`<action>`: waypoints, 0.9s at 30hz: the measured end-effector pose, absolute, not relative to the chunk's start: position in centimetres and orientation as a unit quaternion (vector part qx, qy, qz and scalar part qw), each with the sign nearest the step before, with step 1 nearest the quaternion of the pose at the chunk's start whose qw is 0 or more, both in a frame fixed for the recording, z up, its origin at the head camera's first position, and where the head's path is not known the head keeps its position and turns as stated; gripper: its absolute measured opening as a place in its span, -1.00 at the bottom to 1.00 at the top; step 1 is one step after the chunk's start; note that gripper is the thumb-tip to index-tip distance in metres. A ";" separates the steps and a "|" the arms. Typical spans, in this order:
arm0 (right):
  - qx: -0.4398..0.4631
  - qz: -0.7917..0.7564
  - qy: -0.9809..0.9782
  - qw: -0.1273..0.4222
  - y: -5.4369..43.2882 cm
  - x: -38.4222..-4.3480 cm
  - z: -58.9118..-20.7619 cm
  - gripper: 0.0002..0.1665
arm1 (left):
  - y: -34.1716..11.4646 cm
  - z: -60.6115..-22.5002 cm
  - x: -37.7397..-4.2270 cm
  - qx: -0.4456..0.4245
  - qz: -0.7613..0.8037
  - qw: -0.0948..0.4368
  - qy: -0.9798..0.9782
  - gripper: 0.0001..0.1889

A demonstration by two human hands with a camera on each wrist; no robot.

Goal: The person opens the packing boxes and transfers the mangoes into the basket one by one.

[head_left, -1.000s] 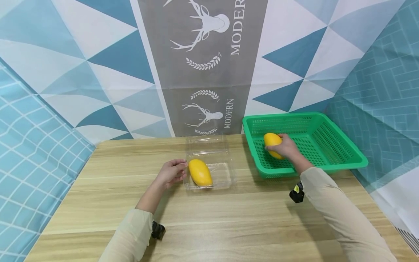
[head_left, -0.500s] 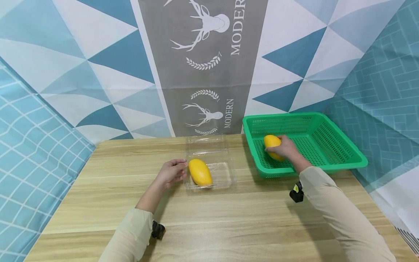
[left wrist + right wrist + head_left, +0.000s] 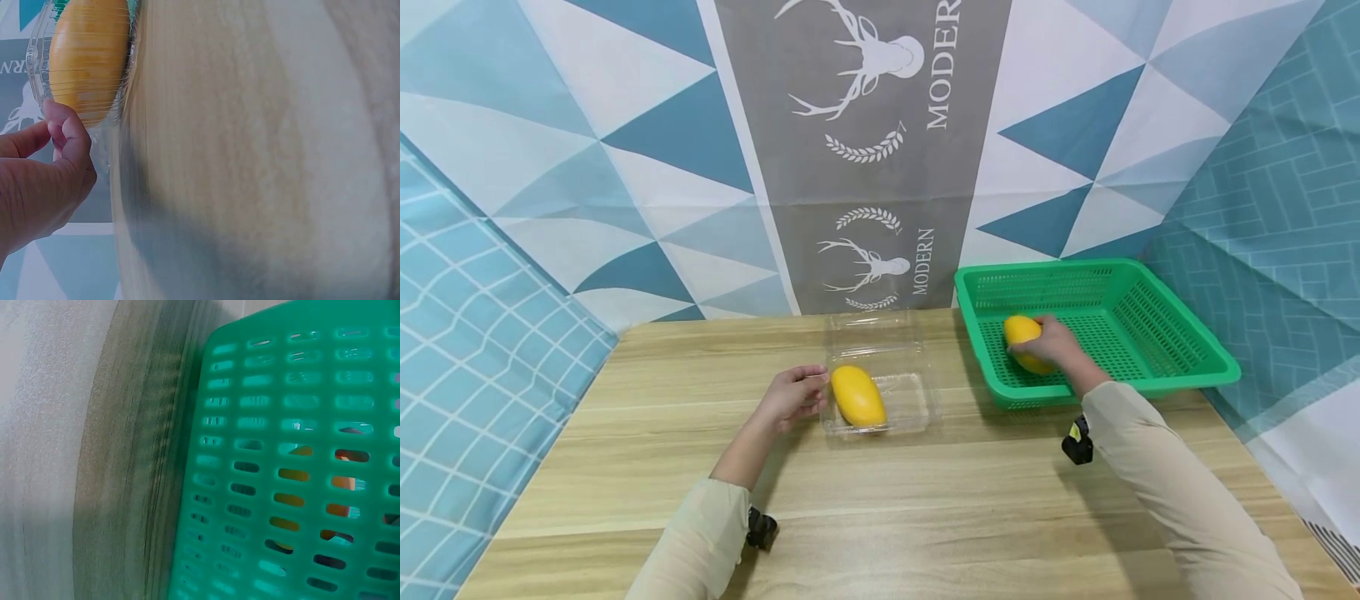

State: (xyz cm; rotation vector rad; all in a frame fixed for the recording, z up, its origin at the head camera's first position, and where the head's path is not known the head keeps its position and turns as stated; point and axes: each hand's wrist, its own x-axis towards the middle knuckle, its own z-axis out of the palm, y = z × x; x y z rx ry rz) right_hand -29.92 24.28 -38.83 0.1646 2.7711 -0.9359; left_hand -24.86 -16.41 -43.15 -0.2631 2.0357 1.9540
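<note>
Mango point(image 3: 1021, 331) in basket point(image 3: 1161, 333) (partly behind right hand point(image 3: 1057, 343))

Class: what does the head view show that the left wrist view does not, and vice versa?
Only the head view shows the right hand holding a mango inside the green basket. Only the left wrist view shows ridges across the side of the clear container. Both share the left hand, the other mango in that container, the wooden table, and perhaps the basket, just a green sliver from the left wrist.
</note>
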 end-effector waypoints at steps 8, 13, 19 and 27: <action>0.054 -0.295 0.946 0.119 24.2 -29.8 -38.8 -0.01 | -16.4 -43.1 -24.9 -0.096 0.681 0.155 0.710 -0.56; 0.052 -0.291 0.947 0.125 24.3 -29.8 -38.8 -0.01 | -16.4 -43.0 -24.9 -0.092 0.680 0.155 0.710 -0.55; 0.051 -0.276 0.951 0.132 24.2 -29.8 -39.0 0.00 | -16.4 -43.0 -24.9 -0.097 0.679 0.156 0.711 -0.55; 0.053 -0.278 0.950 0.135 24.3 -29.6 -38.9 0.01 | -16.3 -42.9 -24.8 -0.098 0.678 0.156 0.711 -0.56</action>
